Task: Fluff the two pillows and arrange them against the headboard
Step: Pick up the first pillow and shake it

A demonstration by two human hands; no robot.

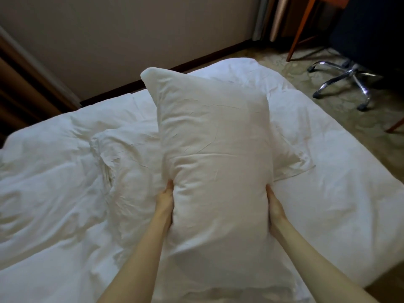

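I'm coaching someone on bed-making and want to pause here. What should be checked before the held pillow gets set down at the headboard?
1. Both hands on the pillow: ok. The left hand and right hand press the long sides of the held pillow.
2. Pillow plump: ok, it looks full, with only light wrinkles.
3. Second pillow located: ok. It lies on the bed behind the held one, its corner poking out to the right.
4. Second pillow fluffed: cannot tell, mostly hidden.
5. Headboard spot free: cannot tell, no headboard is clearly in view.
6. Duvet smooth: not ok, rumpled.
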